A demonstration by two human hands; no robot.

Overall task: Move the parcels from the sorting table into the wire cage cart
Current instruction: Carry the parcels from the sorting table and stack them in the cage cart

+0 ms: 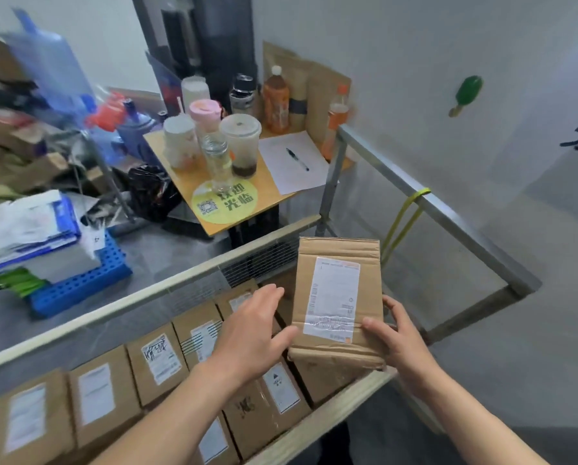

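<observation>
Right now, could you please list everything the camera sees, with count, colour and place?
wire cage cart: one, pale rails, in front
held parcel: one, brown with white label, above the cart
packed parcels: several, brown, in rows inside the cart
side table: one, orange-brown, behind the cart
cups and bottles: several, mixed colours, on the side table
paper sheet: one, white, on the side table
pen: one, black, on the paper sheet
perforated tray: one, blue, on the grey surface, left
left hand: one, open, thumb touching the held parcel
right hand: one, gripping the held parcel's right edge
</observation>
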